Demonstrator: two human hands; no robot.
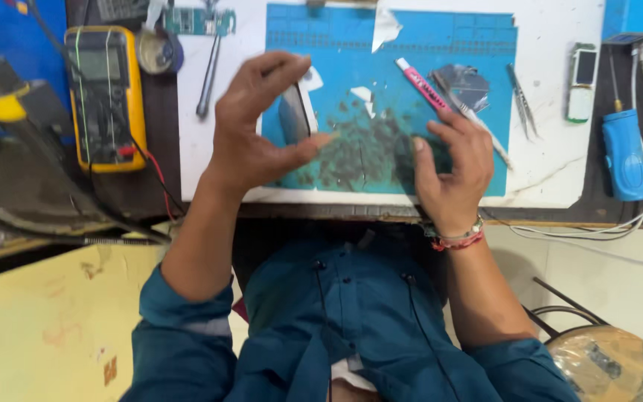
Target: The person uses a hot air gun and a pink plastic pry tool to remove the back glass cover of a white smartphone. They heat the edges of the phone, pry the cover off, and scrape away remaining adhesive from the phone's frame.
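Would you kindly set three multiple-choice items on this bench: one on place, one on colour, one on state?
1. Where does the multimeter lie?
A. left of the blue mat
B. on the mat
C. right of the mat

2. What colour is the multimeter's casing?
A. red
B. yellow
C. green

3. What is the left hand doing?
A. lying flat
B. holding a thin dark part by its edges
C. gripping the tweezers

Answers: 1 A, it sits beyond the mat's left edge; 2 B, yellow surround; 3 B, fingers and thumb pinch the part.
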